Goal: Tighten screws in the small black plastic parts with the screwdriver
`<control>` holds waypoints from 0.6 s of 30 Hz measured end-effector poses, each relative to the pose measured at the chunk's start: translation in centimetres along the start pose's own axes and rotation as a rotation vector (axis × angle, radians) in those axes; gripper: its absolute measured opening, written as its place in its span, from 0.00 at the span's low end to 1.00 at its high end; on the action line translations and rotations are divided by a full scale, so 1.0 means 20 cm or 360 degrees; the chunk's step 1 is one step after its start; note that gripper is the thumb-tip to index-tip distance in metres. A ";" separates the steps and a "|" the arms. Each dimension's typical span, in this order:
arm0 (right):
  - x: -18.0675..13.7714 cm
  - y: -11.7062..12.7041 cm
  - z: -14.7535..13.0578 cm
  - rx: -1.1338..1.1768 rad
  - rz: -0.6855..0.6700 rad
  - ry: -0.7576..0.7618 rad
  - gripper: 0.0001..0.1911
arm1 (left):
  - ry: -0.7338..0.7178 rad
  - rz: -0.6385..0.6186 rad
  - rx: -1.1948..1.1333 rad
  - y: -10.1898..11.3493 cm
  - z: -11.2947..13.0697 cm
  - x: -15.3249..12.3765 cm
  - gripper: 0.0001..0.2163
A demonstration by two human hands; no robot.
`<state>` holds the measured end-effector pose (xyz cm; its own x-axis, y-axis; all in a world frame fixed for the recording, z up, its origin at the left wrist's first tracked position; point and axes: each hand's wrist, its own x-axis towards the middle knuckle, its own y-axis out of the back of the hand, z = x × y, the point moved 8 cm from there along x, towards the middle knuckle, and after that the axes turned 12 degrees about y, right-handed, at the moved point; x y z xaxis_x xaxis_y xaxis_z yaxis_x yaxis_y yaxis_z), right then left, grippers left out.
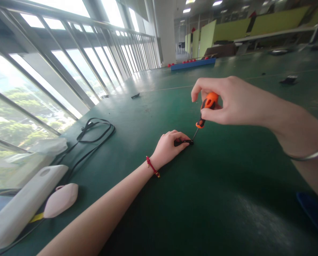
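Observation:
My right hand is closed around the orange and black handle of a screwdriver. Its metal shaft slants down and left, and the tip meets the end of a small black part on the green table. My left hand, with a red bracelet at the wrist, rests low on the tabletop and pinches that black part between thumb and fingers. Most of the part is hidden under the fingers, so its kind cannot be made out.
Left of my hands a black cable lies looped. A pink case and a long white object are at the near left. A blue strip with red pieces lies at the far edge. A metal railing borders the left side.

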<state>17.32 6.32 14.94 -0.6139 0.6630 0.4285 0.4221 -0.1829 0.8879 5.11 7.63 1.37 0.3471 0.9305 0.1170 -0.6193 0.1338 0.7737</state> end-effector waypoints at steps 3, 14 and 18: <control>0.00 0.00 0.00 -0.0015 -0.0010 -0.0009 0.08 | -0.0002 0.0002 -0.0002 0.00 0.00 0.00 0.08; 0.00 0.00 -0.01 -0.0044 0.0062 0.0013 0.09 | -0.0006 -0.0003 -0.0007 0.00 0.00 0.00 0.08; 0.00 0.00 -0.01 -0.0021 0.0066 0.0009 0.10 | -0.0009 -0.0002 -0.0002 0.00 0.00 0.00 0.08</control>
<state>17.16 6.22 15.06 -0.6000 0.6504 0.4658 0.4383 -0.2198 0.8715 5.15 7.60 1.39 0.3520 0.9283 0.1194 -0.6195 0.1355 0.7733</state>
